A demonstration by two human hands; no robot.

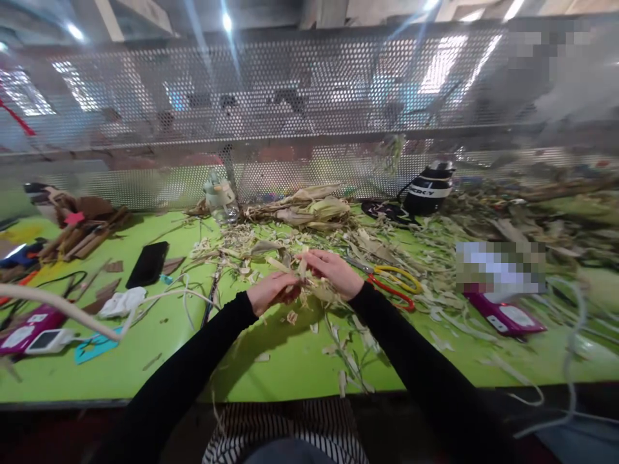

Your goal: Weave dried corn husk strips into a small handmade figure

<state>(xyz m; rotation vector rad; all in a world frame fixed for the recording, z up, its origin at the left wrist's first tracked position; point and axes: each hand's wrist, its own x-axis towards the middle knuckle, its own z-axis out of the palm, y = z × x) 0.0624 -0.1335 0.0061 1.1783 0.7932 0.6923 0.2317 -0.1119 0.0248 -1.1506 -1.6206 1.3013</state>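
My left hand [275, 292] and my right hand [333, 273] meet over the middle of the green table. Between them is a pale strip of dried corn husk [303, 265], which sticks up at the right fingertips. My left fingers are curled closed around the lower part of the husk piece; their tips are partly hidden. The right thumb and fingers pinch it from the other side. Just right of my right hand lie scissors with yellow and red handles [399, 280]. Husk scraps [355, 351] are scattered below and around both hands.
A pile of corn husks [309, 209] lies behind my hands, against a perforated metal screen [300, 84]. A clear bottle [222, 200] and a black jug [429, 188] stand at the back. Left are a black phone [147, 264] and white cables; right, a magenta device [505, 312].
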